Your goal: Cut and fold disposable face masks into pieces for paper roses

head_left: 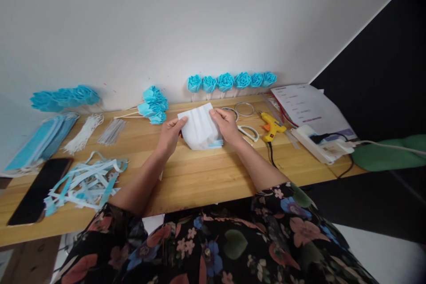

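Note:
My left hand and my right hand both pinch the upper corners of a white pleated sheet of mask fabric, thumbs on top. The sheet is tilted towards me above the wooden table. Under its lower right edge a few light blue folded layers peek out; I cannot tell if they are held or lie below. Just beyond my right hand are the scissors and a roll of tape. Farther right lies a yellow hot glue gun.
Blue fabric flowers on sticks lean along the wall. To the left lie blue masks, white ear loops, thin wires, cut strips and a phone. A power strip with cables and printed papers sit right.

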A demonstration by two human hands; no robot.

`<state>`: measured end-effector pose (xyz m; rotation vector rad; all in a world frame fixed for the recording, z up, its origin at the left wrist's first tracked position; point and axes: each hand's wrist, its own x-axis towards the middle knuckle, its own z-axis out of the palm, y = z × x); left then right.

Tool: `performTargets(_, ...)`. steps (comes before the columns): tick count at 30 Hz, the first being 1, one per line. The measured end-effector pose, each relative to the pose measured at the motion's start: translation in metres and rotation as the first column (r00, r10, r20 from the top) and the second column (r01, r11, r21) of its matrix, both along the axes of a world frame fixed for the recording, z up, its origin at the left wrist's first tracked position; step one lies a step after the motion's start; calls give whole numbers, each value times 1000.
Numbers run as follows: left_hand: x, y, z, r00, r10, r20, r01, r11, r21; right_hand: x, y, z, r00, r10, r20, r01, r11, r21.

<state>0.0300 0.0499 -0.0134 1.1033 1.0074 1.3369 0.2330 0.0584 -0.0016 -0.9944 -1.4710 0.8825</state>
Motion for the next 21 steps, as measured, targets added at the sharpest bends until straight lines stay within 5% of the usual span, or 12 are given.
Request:
performTargets(9,-1,0,2,999,50,15,-50,998,38,0,0,1,993,-114,-35,114,993,12)
performTargets(21,0,-1,3,997,36,72,-37,999,13,0,0,-4,983,134,-124,-144,986,-79)
